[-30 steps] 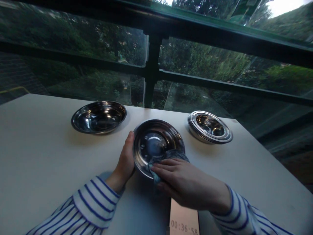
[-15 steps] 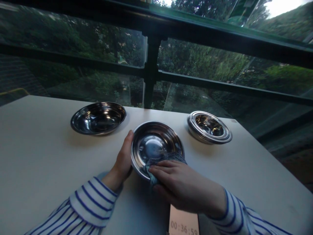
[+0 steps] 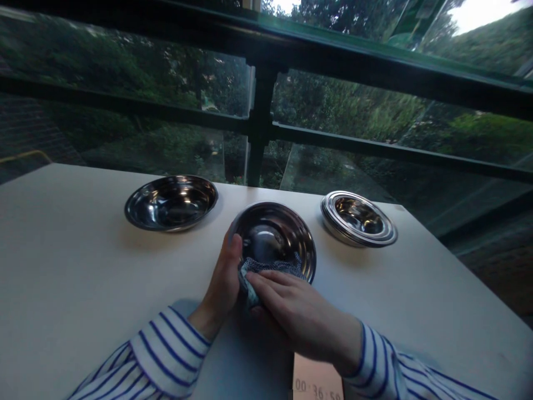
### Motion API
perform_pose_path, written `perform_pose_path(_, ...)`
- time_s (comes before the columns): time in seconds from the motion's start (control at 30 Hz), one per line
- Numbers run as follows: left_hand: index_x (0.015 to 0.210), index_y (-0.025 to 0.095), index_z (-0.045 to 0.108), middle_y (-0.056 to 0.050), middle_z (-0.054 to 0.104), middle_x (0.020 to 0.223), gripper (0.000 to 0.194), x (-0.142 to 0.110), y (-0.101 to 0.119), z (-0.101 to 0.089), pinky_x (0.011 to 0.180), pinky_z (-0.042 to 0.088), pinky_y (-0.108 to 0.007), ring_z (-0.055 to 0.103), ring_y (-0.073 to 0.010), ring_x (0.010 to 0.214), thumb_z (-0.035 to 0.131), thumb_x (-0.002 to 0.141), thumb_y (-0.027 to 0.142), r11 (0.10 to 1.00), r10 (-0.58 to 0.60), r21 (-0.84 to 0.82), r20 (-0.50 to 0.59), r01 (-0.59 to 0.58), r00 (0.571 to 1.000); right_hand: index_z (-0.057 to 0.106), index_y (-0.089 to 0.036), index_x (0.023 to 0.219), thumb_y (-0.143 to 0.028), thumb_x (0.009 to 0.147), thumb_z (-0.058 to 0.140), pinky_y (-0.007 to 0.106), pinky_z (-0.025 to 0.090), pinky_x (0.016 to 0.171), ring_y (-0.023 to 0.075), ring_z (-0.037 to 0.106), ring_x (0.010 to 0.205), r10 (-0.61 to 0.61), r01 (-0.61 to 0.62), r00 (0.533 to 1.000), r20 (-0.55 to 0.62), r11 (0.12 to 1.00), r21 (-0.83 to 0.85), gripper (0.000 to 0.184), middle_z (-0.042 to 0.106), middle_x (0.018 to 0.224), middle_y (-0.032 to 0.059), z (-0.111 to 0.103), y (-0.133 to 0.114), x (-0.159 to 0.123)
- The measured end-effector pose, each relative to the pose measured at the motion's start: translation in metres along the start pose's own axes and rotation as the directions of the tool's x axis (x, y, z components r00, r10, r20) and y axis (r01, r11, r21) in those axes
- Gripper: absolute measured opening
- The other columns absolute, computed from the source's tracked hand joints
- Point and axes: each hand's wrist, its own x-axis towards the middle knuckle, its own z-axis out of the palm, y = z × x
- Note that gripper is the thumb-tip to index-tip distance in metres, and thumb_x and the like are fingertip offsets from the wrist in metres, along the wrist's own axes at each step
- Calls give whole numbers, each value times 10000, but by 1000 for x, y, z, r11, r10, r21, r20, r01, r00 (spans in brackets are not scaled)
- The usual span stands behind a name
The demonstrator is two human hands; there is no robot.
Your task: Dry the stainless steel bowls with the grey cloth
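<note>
At frame centre, a metal bowl (image 3: 268,236) is gripped by the left hand (image 3: 224,278), thumb on its left rim — a cloth (image 3: 272,266) is held over the near rim by the right hand (image 3: 296,310), fingers together.

Two bare hands: one left hand (image 3: 222,275) and one right hand (image 3: 297,311). Two striped sleeves (image 3: 166,353), one to each arm. One patterned cloth (image 3: 270,268). At least four stainless-steel bowls in all: one hand-held bowl (image 3: 277,230), one lone bowl (image 3: 172,205) to the left, and one nested stack (image 3: 358,219) to the right, two or more by the rims, exact number impossible to tell. One white table (image 3: 83,266). One timer screen (image 3: 314,375). One upright window post (image 3: 261,111). One yellow rail (image 3: 29,155) outside.
</note>
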Motion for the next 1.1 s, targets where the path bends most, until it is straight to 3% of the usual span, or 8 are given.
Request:
perform_pose_path(0.23,1139,145,608,-69,678,1094,531,11,5,-5,1030,307,-373,512,-255,1154,427,821,529,995,-80,-51,77,84,994,504,-167,1196,-330,914,403,395,433,879,236,561,1021,118,-104,982,149,990,-98,341,609,1147,97,-28,0,-16)
perform_pose_path(0.43,1102,127,630,-59,686,1077,497,7,8,2,1030,311,-341,531,-242,1134,469,810,496,992,-83,-97,-33,79,996,371,-103,1321,-339,927,367,367,391,943,241,415,1206,4,-4,989,147,1000,-2,460,503,1294,120,-24,-2,-7)
perform_pose_path(0.5,1094,129,637,-63,695,1053,498,6,9,3,1011,338,-359,548,-257,1110,472,805,499,991,-100,-94,-13,99,995,448,-110,1255,-344,934,346,356,408,908,233,476,1137,14,-13,986,163,1000,-8,410,575,1197,111,-26,-1,-8)
perform_pose_path(0.63,1097,122,637,-80,706,1017,548,7,9,1,990,356,-393,568,-279,1078,462,791,542,986,-143,-76,44,146,989,616,-164,897,-314,952,291,347,424,814,194,589,875,112,-101,972,208,993,-64,362,663,838,57,-37,3,-14)
perform_pose_path(0.73,1086,113,639,-77,696,1046,540,8,8,0,1013,329,-362,548,-260,1109,466,795,533,991,-107,-77,3,107,994,576,-148,1058,-303,951,296,346,399,892,204,545,1022,59,-57,980,190,998,-17,337,645,1028,77,-33,1,-10)
perform_pose_path(0.83,1066,119,648,-57,684,1083,487,8,8,0,1031,304,-317,518,-232,1148,477,808,494,995,-57,-79,-27,55,998,418,-106,1277,-322,944,318,343,361,968,217,425,1196,5,-10,988,155,1000,28,409,519,1274,112,-25,-3,-6)
perform_pose_path(1.0,1091,122,638,-68,687,1072,509,7,10,2,1010,333,-372,537,-266,1121,455,812,507,991,-105,-81,55,109,993,563,-169,1098,-297,939,339,371,401,896,215,550,1037,107,-99,976,190,994,-49,303,638,1079,74,-34,0,-14)
perform_pose_path(1.1,1077,123,645,-68,700,1039,512,7,10,2,1008,337,-373,546,-268,1110,461,804,515,990,-110,-79,30,113,993,583,-164,1064,-283,939,340,374,401,890,211,569,999,104,-96,977,185,994,-52,297,660,1012,71,-35,0,-14)
